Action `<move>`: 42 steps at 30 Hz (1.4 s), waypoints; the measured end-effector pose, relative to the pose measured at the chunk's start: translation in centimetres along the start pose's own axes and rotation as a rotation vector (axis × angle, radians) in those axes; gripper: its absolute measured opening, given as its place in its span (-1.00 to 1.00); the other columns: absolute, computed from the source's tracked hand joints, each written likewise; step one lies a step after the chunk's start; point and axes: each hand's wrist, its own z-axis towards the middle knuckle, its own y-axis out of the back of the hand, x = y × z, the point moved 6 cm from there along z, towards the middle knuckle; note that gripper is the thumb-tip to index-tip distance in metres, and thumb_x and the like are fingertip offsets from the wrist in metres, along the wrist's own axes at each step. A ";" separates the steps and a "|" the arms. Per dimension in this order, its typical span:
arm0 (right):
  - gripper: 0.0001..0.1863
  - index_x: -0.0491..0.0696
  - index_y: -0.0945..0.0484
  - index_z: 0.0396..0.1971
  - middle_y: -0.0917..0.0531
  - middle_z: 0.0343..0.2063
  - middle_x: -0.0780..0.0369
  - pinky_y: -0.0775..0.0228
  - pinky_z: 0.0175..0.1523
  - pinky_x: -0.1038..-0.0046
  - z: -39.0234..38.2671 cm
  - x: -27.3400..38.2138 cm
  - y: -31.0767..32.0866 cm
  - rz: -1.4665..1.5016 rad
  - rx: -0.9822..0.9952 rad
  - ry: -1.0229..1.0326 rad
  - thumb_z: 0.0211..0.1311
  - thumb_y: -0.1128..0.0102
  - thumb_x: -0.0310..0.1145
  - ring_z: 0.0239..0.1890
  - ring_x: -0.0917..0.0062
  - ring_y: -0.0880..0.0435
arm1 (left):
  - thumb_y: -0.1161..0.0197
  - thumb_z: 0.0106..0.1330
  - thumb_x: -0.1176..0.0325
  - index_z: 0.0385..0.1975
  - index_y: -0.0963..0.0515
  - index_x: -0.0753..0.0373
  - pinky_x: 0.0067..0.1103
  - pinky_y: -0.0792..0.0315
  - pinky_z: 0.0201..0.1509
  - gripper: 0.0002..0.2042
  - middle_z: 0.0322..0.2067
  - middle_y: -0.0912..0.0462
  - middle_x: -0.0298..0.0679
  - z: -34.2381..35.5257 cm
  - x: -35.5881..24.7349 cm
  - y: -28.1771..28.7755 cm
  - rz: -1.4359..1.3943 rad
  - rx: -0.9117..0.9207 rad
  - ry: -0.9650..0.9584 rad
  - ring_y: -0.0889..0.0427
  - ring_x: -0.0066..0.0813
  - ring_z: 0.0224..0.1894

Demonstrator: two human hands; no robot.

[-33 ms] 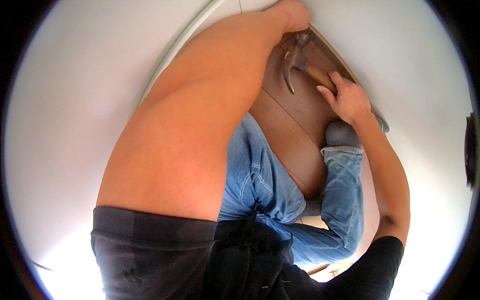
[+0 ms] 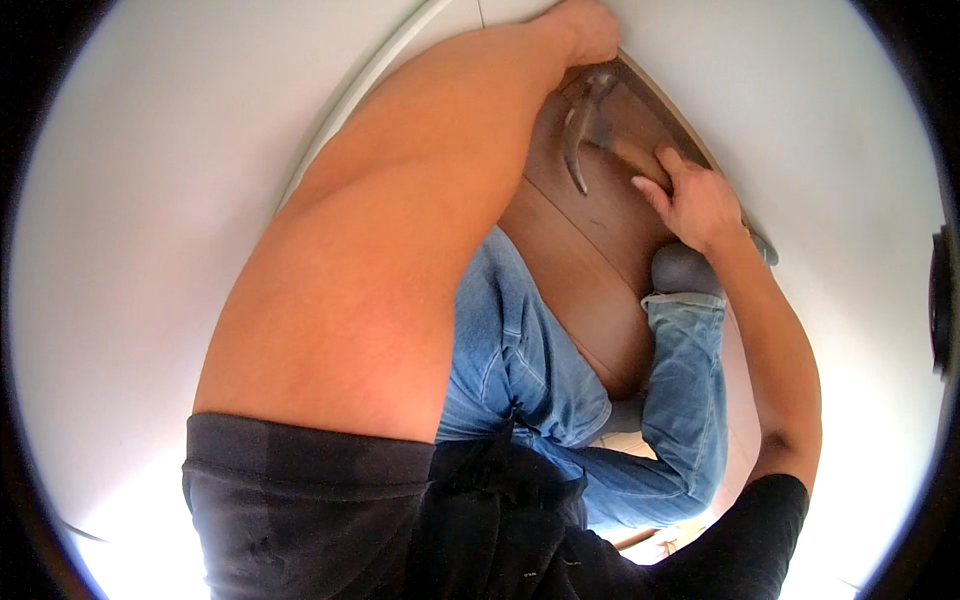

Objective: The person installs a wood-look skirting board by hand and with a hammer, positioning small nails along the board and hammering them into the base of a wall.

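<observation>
My right hand (image 2: 697, 203) is closed round the wooden handle (image 2: 640, 157) of a claw hammer. The hammer's metal head (image 2: 592, 118) is blurred; its curved claw points back toward me and its other end lies by the wall's foot, just below my left hand (image 2: 588, 32). Stretched far forward, my left hand looks closed against the wall near the brown skirting strip (image 2: 665, 100). Its fingertips, and whatever they may hold, are hidden behind the hand.
Brown floor boards (image 2: 570, 255) lie under the hammer. White walls (image 2: 830, 130) rise on both sides and meet ahead, with a pale skirting (image 2: 350, 105) on the left. My legs in blue jeans (image 2: 530, 350) are folded on the floor, a grey sock (image 2: 685, 270) near my right wrist.
The hammer head has shifted slightly toward me and is more blurred, tilting in my right hand. My left hand has stayed in place.
</observation>
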 end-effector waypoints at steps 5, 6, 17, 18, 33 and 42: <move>-0.40 -0.04 -0.48 0.10 -0.73 -0.31 -0.12 -0.61 -0.11 -0.02 -0.2 0.5 -0.8 -0.031 0.068 0.069 0.45 -0.07 0.21 -0.21 -0.06 -0.75 | -0.16 0.48 0.27 -0.02 -0.75 0.12 -0.30 -0.61 0.04 -0.75 0.07 -0.71 -0.27 0.1 0.4 0.0 -0.102 -0.045 0.025 -0.68 -0.25 0.09; -0.40 -0.04 -0.48 0.10 -0.73 -0.31 -0.12 -0.61 -0.11 -0.02 -0.2 0.2 -1.0 -0.032 0.073 0.060 0.45 -0.07 0.21 -0.21 -0.06 -0.75 | -0.16 0.48 0.27 -0.02 -0.75 0.12 -0.30 -0.61 0.04 -0.74 0.06 -0.72 -0.28 0.2 0.0 0.4 -0.035 -0.016 -0.015 -0.69 -0.26 0.09; -0.39 -0.05 -0.51 0.09 -0.74 -0.35 -0.07 -0.61 -0.13 0.00 0.7 -0.7 -0.9 -0.032 0.024 0.057 0.44 -0.06 0.23 -0.26 -0.05 -0.74 | -0.13 0.49 0.26 -0.01 -0.74 0.14 -0.28 -0.62 0.03 -0.73 0.06 -0.71 -0.26 0.5 -0.4 -0.2 0.053 0.023 -0.023 -0.68 -0.26 0.11; -0.39 -0.02 -0.52 0.10 -0.74 -0.36 -0.05 -0.61 -0.16 -0.01 0.9 -1.4 -1.0 0.038 -0.003 -0.037 0.44 -0.06 0.24 -0.28 -0.02 -0.75 | -0.13 0.49 0.27 0.00 -0.74 0.14 -0.27 -0.62 0.04 -0.73 0.07 -0.71 -0.26 0.5 -0.3 0.2 0.028 -0.001 -0.011 -0.67 -0.25 0.11; -0.42 -0.02 -0.52 0.03 -0.75 -0.30 -0.04 -0.63 -0.15 0.02 -0.6 0.7 -0.2 -0.001 -0.021 0.189 0.43 -0.07 0.24 -0.25 -0.01 -0.76 | -0.15 0.49 0.27 0.00 -0.74 0.10 -0.27 -0.58 0.09 -0.74 0.10 -0.69 -0.28 0.2 -0.1 0.4 -0.011 -0.027 -0.006 -0.65 -0.24 0.15; -0.44 0.01 -0.53 0.01 -0.74 -0.33 -0.03 -0.63 -0.15 0.04 0.0 -0.8 -0.9 -0.061 -0.005 0.064 0.42 -0.08 0.24 -0.24 0.01 -0.76 | -0.17 0.48 0.28 -0.02 -0.75 0.13 -0.30 -0.61 0.01 -0.75 0.06 -0.71 -0.27 0.3 -0.3 1.0 0.055 -0.045 -0.008 -0.66 -0.27 0.12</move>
